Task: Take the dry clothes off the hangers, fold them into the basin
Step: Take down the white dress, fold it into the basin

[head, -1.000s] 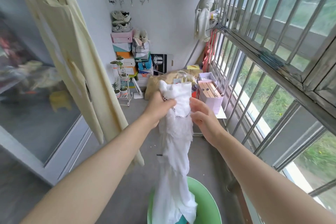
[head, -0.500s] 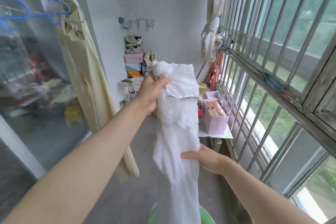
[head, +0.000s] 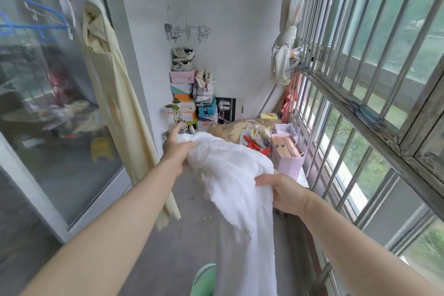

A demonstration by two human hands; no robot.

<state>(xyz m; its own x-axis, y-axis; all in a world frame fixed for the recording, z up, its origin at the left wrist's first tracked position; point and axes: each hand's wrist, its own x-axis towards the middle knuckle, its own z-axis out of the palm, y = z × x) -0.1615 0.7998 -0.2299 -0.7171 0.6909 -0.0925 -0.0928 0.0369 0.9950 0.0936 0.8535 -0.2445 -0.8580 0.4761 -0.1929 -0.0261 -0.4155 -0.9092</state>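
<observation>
The white garment is held out above the floor, its top pinched by the left hand (thumb clamped on cloth, forefinger sticking out) and its middle gathered in the curled fingers of the right hand, the tail hiding part of the green basin below. For a tidy fold, the top is best brought over to the right hand so the halves meet evenly, the tail kept off the floor. Counted: two hands, one white garment, one basin, one cream garment hung by the glass door, blue hangers too blurred to number.
</observation>
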